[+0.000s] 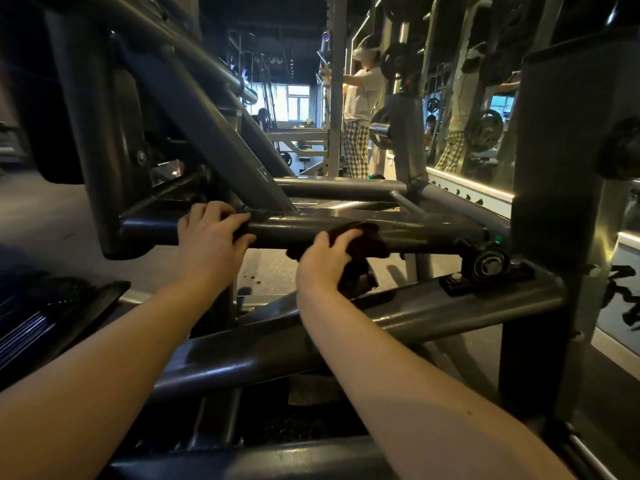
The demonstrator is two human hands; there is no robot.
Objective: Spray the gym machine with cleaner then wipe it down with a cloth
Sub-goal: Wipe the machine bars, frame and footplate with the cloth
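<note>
- Right hand (320, 263), fingers curled, presses a dark brown crumpled cloth (360, 237) onto the grey steel horizontal machine tube (415, 233).
- Left hand (207, 237) grips that tube, fingers curled over.
- No readable writing.

So the left hand (207, 237) grips the crossbar (284, 230) of the gym machine (214, 140), right below where the slanted tubes join it. The right hand (322, 261) is just to its right on the same bar, holding the cloth (363, 240) against it. A lower tube (433, 308) runs in front, with a bearing (488, 263) on its right end. Another person (363, 109) stands well behind.
</note>
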